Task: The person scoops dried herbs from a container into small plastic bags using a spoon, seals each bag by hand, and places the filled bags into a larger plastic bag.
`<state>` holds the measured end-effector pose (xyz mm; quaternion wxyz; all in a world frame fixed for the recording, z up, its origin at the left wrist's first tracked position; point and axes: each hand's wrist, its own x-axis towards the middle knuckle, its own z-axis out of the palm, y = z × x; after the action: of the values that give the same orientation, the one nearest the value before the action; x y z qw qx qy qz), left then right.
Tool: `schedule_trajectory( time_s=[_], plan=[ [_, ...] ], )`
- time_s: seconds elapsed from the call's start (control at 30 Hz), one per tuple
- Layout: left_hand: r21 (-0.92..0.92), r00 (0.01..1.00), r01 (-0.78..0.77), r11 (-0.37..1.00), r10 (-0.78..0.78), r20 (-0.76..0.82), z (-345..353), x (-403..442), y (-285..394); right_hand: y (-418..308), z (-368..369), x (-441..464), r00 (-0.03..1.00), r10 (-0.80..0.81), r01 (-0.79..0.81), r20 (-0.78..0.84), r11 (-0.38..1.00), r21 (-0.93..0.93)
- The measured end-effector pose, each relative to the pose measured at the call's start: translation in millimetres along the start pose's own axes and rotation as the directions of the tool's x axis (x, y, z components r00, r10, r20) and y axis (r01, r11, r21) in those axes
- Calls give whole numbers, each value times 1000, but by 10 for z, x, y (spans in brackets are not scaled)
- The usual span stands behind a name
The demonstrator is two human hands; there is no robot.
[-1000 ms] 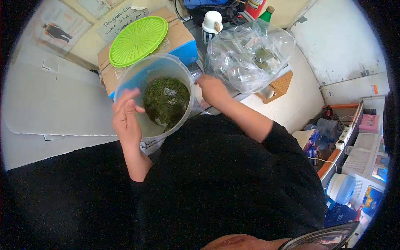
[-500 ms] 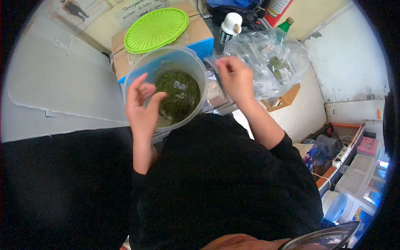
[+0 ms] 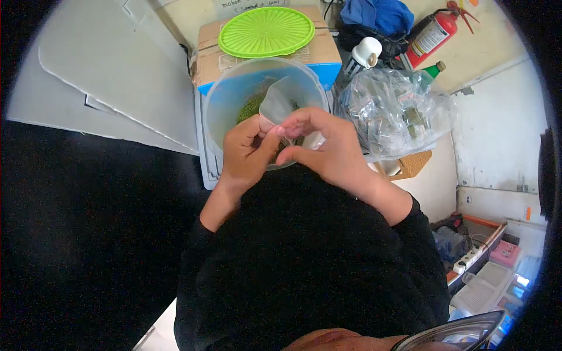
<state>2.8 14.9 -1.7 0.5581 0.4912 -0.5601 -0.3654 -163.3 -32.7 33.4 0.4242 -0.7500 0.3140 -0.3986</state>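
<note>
At the left, a pale grey panel (image 3: 111,70) stands beside a cardboard box (image 3: 206,65) with a blue side. On top of the box lies a round, ribbed, bright green lid (image 3: 266,30). Just in front of the box is 1 translucent bucket (image 3: 218,96), its mouth facing up, with green flakes (image 3: 250,109) inside it.

The left hand (image 3: 246,153) is over the near left part of the bucket. Its grip is closed, thumb against bent fingers, on the lower edge of 1 small clear bag (image 3: 276,100), which stands up from the fingertips above the bucket's mouth. The right hand (image 3: 335,149) comes in from the other side, over the near right part of the bucket. Its grip is part open: the thumb is apart from the curved fingers, whose tips meet the left thumb beside the small clear bag. Whether those tips also have hold of the film, I cannot tell.

To the right of the bucket sits 1 large clear bag (image 3: 380,111) with many small clear packets in it. Behind that are 1 white-capped bottle (image 3: 367,51), a blue cloth (image 3: 383,16), a red fire extinguisher (image 3: 436,36) and a green bottle (image 3: 434,69). A woven brown item (image 3: 417,164) shows below the large clear bag.
</note>
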Motion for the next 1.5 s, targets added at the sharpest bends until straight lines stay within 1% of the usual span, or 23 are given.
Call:
schedule_trajectory(
  time_s=[0.07,0.1,0.2,0.23,0.33,0.43,0.5,0.6,0.63,0.7,0.77,0.8,0.87,0.9,1.0,1.07,1.1,1.2,1.3,1.4,1.43,1.47,1.5],
  plan=[
    [18,999,-50,999,50,19,-22,-25,-38,3,61,-10,987,118,-134,108,979,152],
    [7,998,-57,998,57,34,-36,-27,-68,20,85,-13,988,117,-133,99,976,172],
    [-36,998,-42,998,44,44,-55,-24,-52,-60,48,30,993,4,3,118,998,-59],
    [-51,998,-32,998,34,45,-56,-19,-28,-49,61,26,995,15,-9,101,999,-52],
    [51,998,14,999,-17,60,-38,-40,38,-5,93,6,999,3,1,47,996,-92],
    [217,998,-63,974,56,35,-55,-3,-10,6,145,2,995,-100,98,2,968,-231],
    [251,999,-20,968,13,29,-78,-6,1,44,193,25,985,-172,158,-18,938,-310],
    [241,999,34,970,-33,-9,-70,-37,-17,202,161,133,970,-207,125,-128,875,-468],
    [227,998,52,973,-46,-31,-66,-58,-25,178,155,125,977,-197,144,-76,886,-441],
    [84,983,184,979,-186,12,-198,-23,42,45,119,162,982,-188,184,28,905,-383],
    [5,958,268,964,-267,104,-409,33,113,-129,0,247,892,-298,436,341,769,-468],
    [75,954,273,959,-280,103,-478,55,110,-173,-27,271,809,-321,558,493,684,-470],
    [219,947,277,936,-304,100,-607,110,106,-165,12,318,749,-346,610,565,694,-383],
    [289,900,355,889,-409,153,-698,152,144,-168,31,356,716,-362,635,598,694,-340],
    [-43,989,89,995,-83,122,-691,117,89,-248,66,497,692,-440,646,572,731,-219],
    [-261,950,146,954,-62,306,-719,36,119,-333,79,630,690,-266,543,673,805,-239],
    [-320,934,180,930,-60,352,-739,-1,164,-372,92,700,674,-177,490,717,833,-255],
    [-396,904,285,873,-107,414,-817,-78,312,-445,214,881,632,-68,304,772,938,-167],
    [-365,966,207,908,-132,221,-939,-115,66,-138,379,1005,736,-422,407,530,901,153],
    [-322,993,33,946,-68,-99,-939,-29,145,273,535,1265,887,-182,254,424,960,-118],
    [-324,981,-9,946,-55,-186,-957,-5,105,442,574,1248,765,-55,310,641,904,-293],
    [-335,972,-30,942,-52,-231,-987,-9,83,591,607,1198,604,119,399,788,810,-429],
    [-345,960,-52,937,-48,-276,-1030,-16,70,627,652,1125,394,279,447,876,774,-448]
  ],
)
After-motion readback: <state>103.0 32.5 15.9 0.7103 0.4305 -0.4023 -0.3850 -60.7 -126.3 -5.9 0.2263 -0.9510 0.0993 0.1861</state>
